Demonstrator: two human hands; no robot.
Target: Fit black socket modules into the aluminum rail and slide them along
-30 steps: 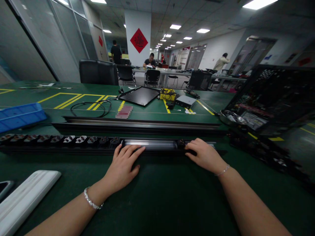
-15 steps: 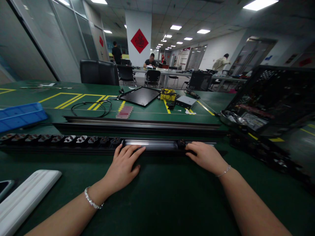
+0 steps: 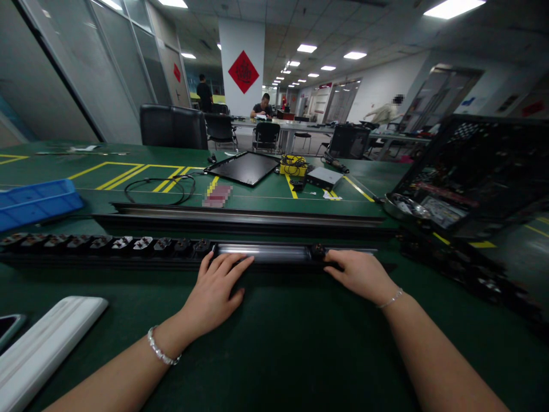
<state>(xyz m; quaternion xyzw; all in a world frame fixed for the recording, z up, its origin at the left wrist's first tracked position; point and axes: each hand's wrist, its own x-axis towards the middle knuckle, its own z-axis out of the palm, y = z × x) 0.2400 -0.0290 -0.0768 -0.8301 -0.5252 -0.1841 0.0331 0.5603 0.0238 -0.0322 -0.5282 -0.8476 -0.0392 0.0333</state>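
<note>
A long black metal channel [image 3: 274,266] lies across the table in front of me. Several socket modules [image 3: 143,244] sit in a row along its left part, up to about the middle. My left hand [image 3: 221,280] rests with spread fingers on the channel's near edge, by the last module of that row. A single black socket module [image 3: 318,250] sits further right, past a bare shiny stretch of the channel. My right hand [image 3: 358,272] has its bent thumb and fingers closed at this module's right side. Its fingertips are partly hidden.
Behind lies another black rail [image 3: 249,216]. A blue tray [image 3: 38,203] and a white bar-shaped object [image 3: 55,349] are on the left. At right stand an open black case [image 3: 480,171], a metal bowl [image 3: 405,209] and more modules [image 3: 489,283]. A dark panel [image 3: 244,167] lies further back.
Both hands stay almost in place. The single module and my right fingertips appear shifted very slightly to the right. In the background, a person at the right has bent lower.
</note>
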